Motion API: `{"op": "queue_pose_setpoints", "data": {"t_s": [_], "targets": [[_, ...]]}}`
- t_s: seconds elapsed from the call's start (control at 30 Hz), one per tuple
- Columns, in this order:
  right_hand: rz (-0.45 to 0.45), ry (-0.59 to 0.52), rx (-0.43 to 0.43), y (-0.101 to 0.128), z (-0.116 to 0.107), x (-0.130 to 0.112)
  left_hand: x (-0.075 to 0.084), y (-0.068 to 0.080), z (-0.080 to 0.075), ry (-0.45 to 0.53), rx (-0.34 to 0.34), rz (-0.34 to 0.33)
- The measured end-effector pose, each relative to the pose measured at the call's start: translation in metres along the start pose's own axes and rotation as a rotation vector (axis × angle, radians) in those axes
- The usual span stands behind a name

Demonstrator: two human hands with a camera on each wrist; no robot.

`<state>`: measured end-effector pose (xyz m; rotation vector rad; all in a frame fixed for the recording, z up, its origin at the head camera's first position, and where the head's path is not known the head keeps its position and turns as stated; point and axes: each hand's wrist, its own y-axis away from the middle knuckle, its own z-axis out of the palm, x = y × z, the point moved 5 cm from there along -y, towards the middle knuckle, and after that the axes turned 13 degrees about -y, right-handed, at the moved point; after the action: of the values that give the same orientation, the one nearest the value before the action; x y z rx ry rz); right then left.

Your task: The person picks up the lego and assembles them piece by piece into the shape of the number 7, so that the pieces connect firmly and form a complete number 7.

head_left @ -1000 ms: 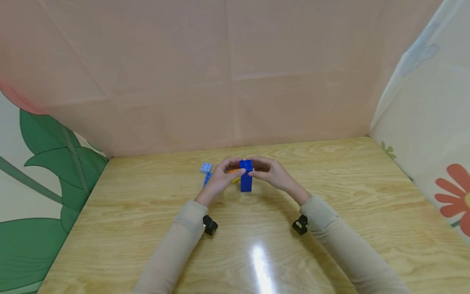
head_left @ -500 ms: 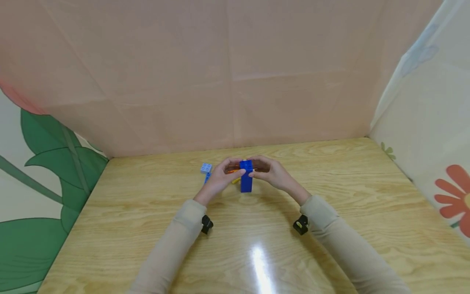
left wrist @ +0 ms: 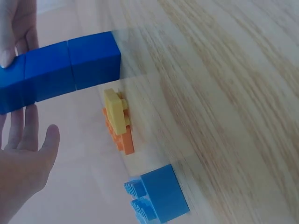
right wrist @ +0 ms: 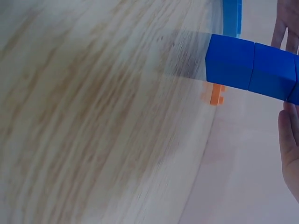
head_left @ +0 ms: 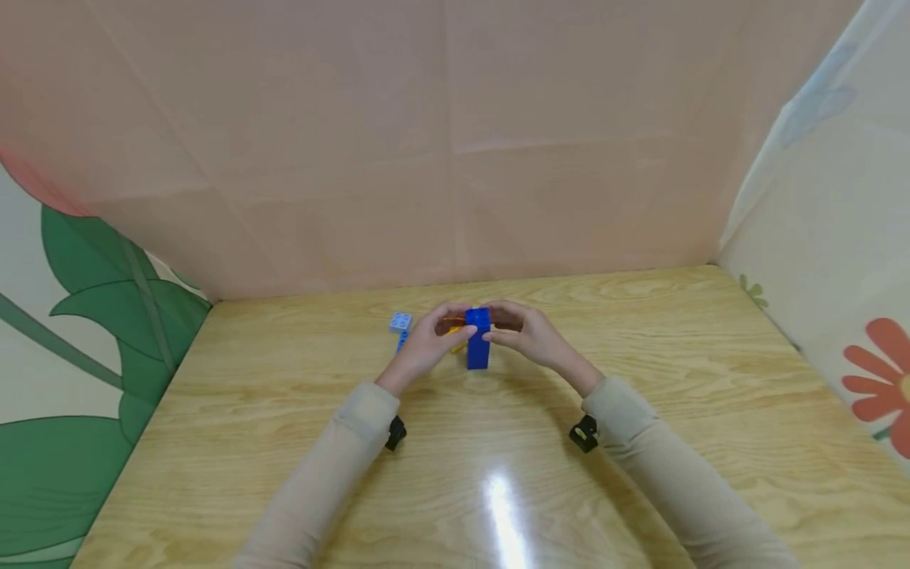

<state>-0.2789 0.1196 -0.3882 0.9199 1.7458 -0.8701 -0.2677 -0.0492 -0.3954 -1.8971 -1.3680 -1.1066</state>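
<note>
pale wood-grain surface (head_left: 640,411), backed by a pink cloth wall (head_left: 455,142); leaf-print panel (head_left: 85,332) at the left side, flower-print panel (head_left: 839,300) at the right.

item: dark blue brick tower (head_left: 478,340), stacked bricks, standing upright on the surface near its far middle, between both hands. the wrist views show at least three bricks joined end to end.

left hand (head_left: 425,345): fingers curled toward the top of the tower, thumb tip against its left face; grip pinches the tower's upper brick. beige sleeve (head_left: 334,466), wrist camera beneath.

right hand (head_left: 529,336): thumb and fingers meet the upper brick from the right; grip pinches the same top part.

item: small orange and yellow piece (left wrist: 119,121), lying on the surface just behind the tower, beside the left hand, apart from the tower.

item: light blue brick (head_left: 400,322), studs up, on the surface left of the left hand, a darker blue brick (head_left: 402,340) just in front of it.
</note>
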Motion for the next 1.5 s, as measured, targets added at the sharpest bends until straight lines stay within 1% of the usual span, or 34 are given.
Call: {"op": "queue_pose_setpoints", "data": {"t_s": [0.2, 0.4, 0.63, 0.7, 0.8, 0.9, 1.03, 1.23, 1.37, 1.47, 1.5], "targets": [[-0.037, -0.002, -0.014, 0.0, 0.004, -0.001, 0.0, 0.001, 0.0, -0.015, 0.032, -0.002], [-0.049, -0.007, -0.012, 0.001, 0.007, 0.001, -0.003, 0.001, -0.001, -0.017, 0.038, 0.032], [-0.034, -0.008, -0.007, 0.002, 0.01, -0.002, -0.011, 0.001, -0.008, 0.017, 0.098, 0.054], [-0.029, 0.006, -0.003, 0.001, 0.009, -0.002, -0.011, 0.0, -0.008, 0.024, 0.088, 0.062], [-0.022, 0.006, 0.007, 0.001, 0.008, 0.0, -0.009, 0.0, -0.005, 0.0, 0.061, 0.068], [-0.03, 0.0, 0.015, 0.001, 0.008, 0.0, -0.008, -0.001, -0.002, -0.028, 0.046, 0.054], [-0.046, -0.024, 0.022, 0.002, 0.007, 0.001, -0.007, -0.002, -0.001, -0.026, 0.058, 0.037], [-0.021, -0.089, 0.033, 0.004, 0.006, 0.005, -0.002, -0.004, 0.0, -0.029, 0.051, 0.052], [-0.009, -0.091, 0.048, 0.005, 0.006, 0.007, 0.001, -0.006, 0.0, -0.063, 0.038, 0.054], [-0.007, -0.108, 0.043, 0.005, 0.008, 0.009, 0.005, -0.006, -0.001, -0.094, 0.035, 0.051], [-0.009, -0.108, 0.042, 0.005, 0.008, 0.009, 0.006, -0.005, -0.002, -0.113, 0.038, 0.06]]}}
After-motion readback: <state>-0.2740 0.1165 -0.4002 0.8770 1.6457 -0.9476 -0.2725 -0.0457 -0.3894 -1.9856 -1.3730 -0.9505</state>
